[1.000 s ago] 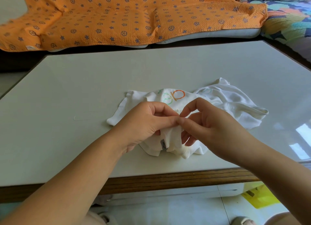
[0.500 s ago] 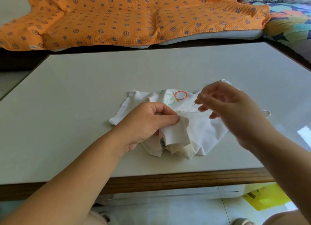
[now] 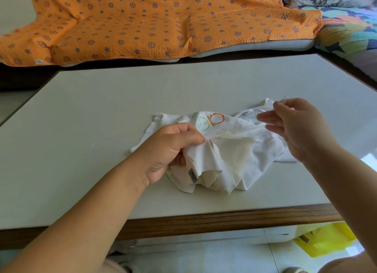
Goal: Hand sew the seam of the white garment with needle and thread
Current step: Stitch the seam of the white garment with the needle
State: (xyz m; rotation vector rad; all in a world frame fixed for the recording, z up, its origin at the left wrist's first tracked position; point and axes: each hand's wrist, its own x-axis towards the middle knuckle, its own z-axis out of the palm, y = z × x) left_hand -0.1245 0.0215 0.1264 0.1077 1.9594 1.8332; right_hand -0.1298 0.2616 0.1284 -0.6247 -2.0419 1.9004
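Behind the work, a large orange quilted blanket with blue stars covers a sofa. Nearer is a wide pale grey table top with a brown wooden edge, and the crumpled white cotton garment with a coloured print lies near its front edge. The left hand grips a gathered fold of it, with the thumb and curled fingers pinching at the seam. The right hand hovers to the right, over the far end of the cloth. A fine white thread runs almost tight from the seam to this hand, where thumb and forefinger pinch the thin dark needle; the other fingers are loosely spread. I judge that too strong a pull could pucker the soft cloth or break the thread.
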